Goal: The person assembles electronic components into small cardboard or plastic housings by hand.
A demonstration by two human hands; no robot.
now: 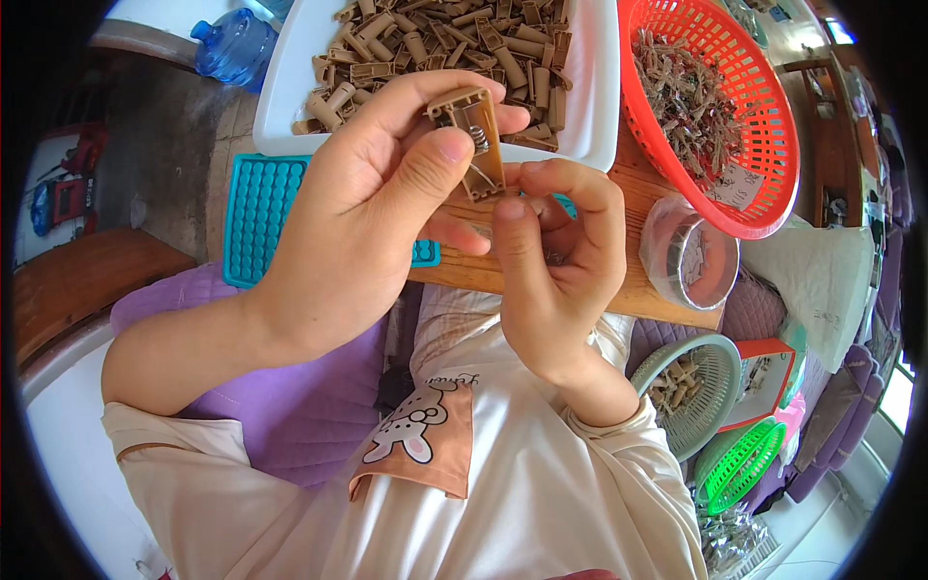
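My left hand (377, 184) holds up a small brown plastic housing (491, 155), gripped between thumb and fingers. The housing is an open-sided box, and a metal coil spring (478, 138) with thin wire shows inside it. At its lower end my right hand (561, 242) has thumb and forefinger pinched together beside the housing's corner. Whatever lies in that pinch, if anything, is too small to make out. Behind the hands stands a white tray (275, 106) heaped with loose brown plastic parts (416, 43).
A teal dimpled mat (259, 208) lies on the wooden table (628, 232). To the right stand a red basket (773, 126) of small metal pieces, a tape-like round container (710, 253), a grey-green basket (715, 387) and a green basket (744, 464). A blue water bottle (235, 48) stands far left.
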